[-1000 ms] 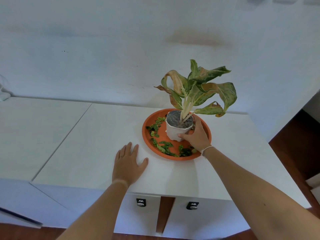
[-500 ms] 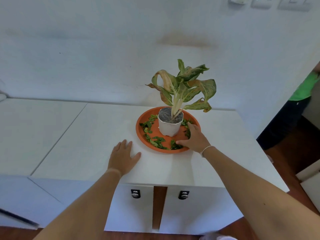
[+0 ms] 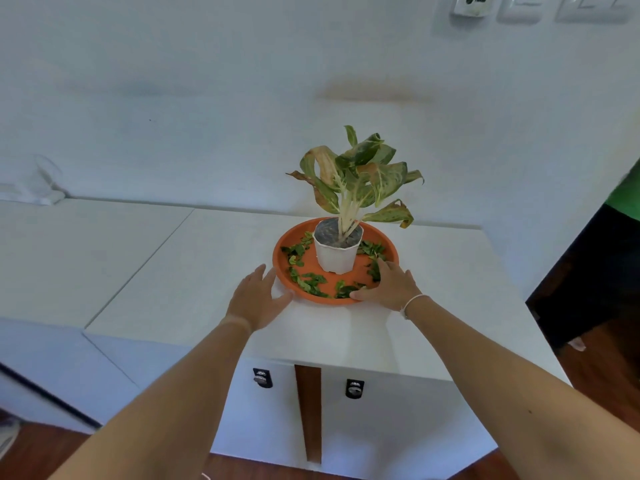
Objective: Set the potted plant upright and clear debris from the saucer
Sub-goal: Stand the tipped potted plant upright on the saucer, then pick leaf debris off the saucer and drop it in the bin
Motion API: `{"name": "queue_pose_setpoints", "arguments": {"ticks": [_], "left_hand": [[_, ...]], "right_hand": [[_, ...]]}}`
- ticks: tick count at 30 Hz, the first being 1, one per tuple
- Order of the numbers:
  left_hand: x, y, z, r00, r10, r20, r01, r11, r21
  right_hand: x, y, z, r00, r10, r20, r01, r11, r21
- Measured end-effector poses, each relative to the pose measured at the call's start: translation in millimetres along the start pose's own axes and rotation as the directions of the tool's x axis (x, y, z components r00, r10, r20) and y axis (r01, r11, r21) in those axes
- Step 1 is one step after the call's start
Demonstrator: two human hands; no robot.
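2 hands are now closing on the round orange plastic saucer (image 3: 391, 252) at frame centre: left hand (image 3: 254, 299), off the white cabinet top (image 3: 194, 271), fingers straight, touching the rim; right hand (image 3: 389, 284) spread over green leaf debris (image 3: 311, 282), gripping nothing. White-potted variegated plant (image 3: 337, 252) is standing upright; clearing is pending.

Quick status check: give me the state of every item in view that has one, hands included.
Potted plant: upright, standing in the saucer.
Saucer: on the cabinet top, not yet cleared.
Leaf debris: scattered in the saucer around the pot.
Left hand: open, fingertips at the saucer's left rim.
Right hand: open, resting on the saucer's near right rim.
Cabinet doors: closed.
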State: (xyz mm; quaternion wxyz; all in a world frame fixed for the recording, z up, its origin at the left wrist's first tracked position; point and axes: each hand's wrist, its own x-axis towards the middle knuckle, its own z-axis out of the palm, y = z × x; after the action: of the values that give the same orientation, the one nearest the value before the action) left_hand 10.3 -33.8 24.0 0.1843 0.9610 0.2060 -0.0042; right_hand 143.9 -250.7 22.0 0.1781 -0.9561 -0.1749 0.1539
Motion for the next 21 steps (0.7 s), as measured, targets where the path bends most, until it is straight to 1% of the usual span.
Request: {"name": "queue_pose_setpoints", "arguments": {"ticks": [6,10,14,21], "left_hand": [[19,9,-11,0.997,0.061,0.05,-0.061,0.998,0.013],[44,6,-13,0.984,0.137,0.113,-0.141,0.99,0.027],[71,5,-14,0.963,0.179,0.202,-0.212,0.965,0.156],[108,3,-4,0.914,0.229,0.336,-0.344,0.875,0.341]], "right_hand": [[18,-5,3,1.0,0.012,0.013,-0.01,0.993,-0.117],[24,-12,5,0.997,0.069,0.045,-0.06,0.982,-0.177],[26,-19,5,0.985,0.149,0.082,-0.124,0.959,-0.257],[32,-34,12,0.968,0.241,0.063,-0.201,0.904,-0.377]]}}
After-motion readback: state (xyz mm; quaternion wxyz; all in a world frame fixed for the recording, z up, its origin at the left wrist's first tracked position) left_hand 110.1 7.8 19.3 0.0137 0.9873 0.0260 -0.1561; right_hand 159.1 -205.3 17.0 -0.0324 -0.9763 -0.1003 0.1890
